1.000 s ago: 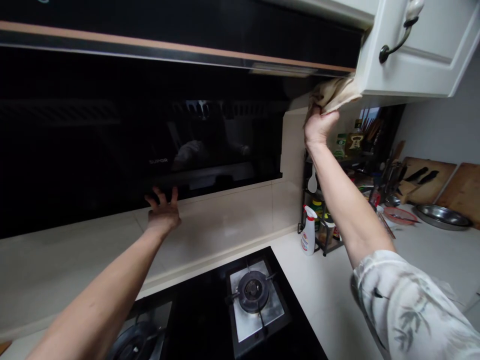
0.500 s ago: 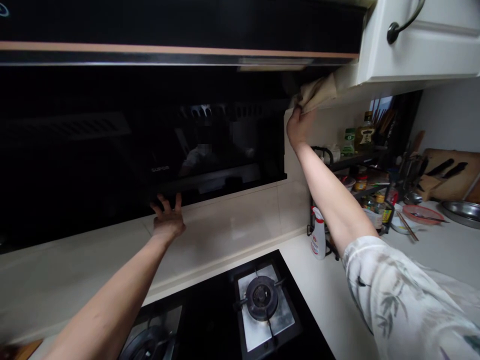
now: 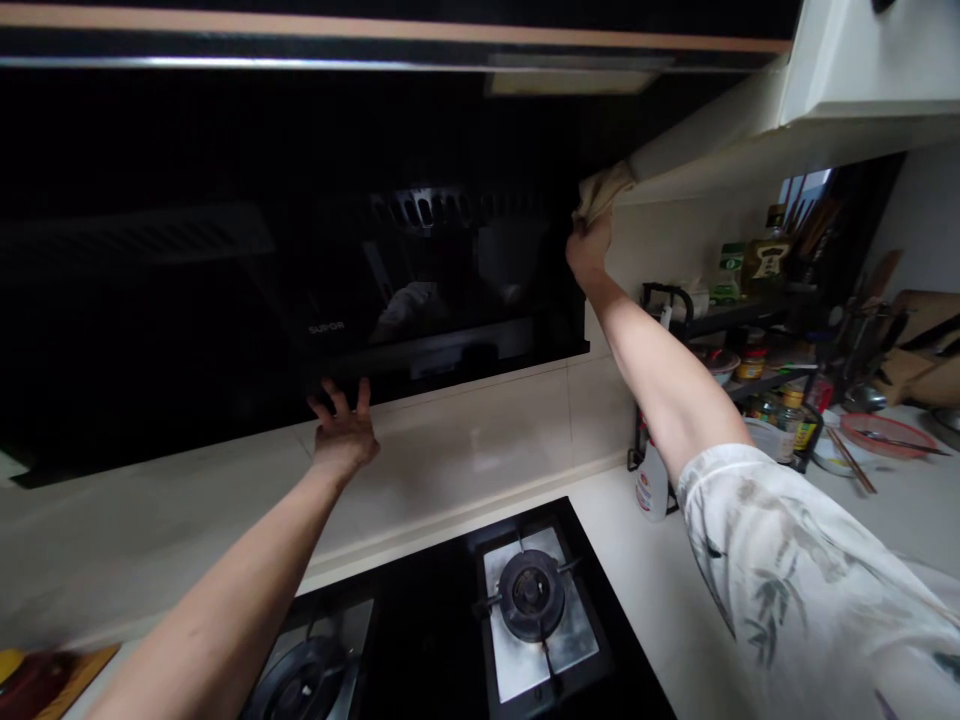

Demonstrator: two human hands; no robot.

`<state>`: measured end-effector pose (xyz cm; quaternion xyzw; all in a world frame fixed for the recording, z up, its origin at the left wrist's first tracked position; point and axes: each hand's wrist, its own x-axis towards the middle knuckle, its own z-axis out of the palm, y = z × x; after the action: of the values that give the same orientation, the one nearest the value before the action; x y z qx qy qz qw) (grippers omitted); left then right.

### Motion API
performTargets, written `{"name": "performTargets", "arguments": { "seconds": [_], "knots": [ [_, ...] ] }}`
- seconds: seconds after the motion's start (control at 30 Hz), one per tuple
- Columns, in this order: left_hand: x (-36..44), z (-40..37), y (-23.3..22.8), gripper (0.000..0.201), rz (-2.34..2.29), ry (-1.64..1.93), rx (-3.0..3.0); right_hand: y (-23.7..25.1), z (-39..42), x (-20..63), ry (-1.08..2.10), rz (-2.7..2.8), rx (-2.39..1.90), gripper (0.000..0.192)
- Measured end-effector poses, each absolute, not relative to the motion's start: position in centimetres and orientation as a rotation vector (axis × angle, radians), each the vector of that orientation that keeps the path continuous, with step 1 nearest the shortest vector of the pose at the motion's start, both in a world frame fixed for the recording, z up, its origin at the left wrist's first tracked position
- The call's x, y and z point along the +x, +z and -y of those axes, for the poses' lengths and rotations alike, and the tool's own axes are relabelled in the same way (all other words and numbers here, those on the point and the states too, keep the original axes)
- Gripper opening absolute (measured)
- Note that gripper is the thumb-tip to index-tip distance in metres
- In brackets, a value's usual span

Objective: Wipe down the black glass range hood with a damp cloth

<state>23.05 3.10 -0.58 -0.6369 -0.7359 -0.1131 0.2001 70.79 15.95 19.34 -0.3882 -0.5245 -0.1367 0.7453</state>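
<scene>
A glossy black range hood (image 3: 225, 300) with a tilted front panel fills the upper view. My right hand (image 3: 590, 245) is closed on a beige cloth (image 3: 604, 190), which it holds at the panel's right edge, below the white cabinet. Against the panel's lower edge rests my left hand (image 3: 343, 432), its fingers spread and touching the glass, with nothing held. Reflections show in the dark glass above that hand.
Below lies a black gas hob (image 3: 427, 620) with a round burner (image 3: 531, 595). A white spray bottle (image 3: 652, 485) stands by a black rack (image 3: 712, 320) of jars and bottles. Overhead at right hangs a white cabinet (image 3: 862, 70).
My right hand has drawn the cloth a little down and left along the panel's edge. My left hand stays on the lower edge. The view has shifted slightly.
</scene>
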Motion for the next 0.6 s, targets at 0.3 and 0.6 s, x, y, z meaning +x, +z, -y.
{"name": "performTargets", "arguments": {
  "seconds": [0.3, 0.6],
  "knots": [
    [23.1, -2.7, -0.2, 0.111, 2.011, -0.291, -1.847, 21.5, -5.5, 73.3, -0.418, 1.135, -0.849, 0.049],
    [23.8, -2.2, 0.2, 0.1, 1.988, -0.336, -1.869, 20.0, 2.3, 77.1, -0.461, 1.112, -0.637, 0.047]
  ]
}}
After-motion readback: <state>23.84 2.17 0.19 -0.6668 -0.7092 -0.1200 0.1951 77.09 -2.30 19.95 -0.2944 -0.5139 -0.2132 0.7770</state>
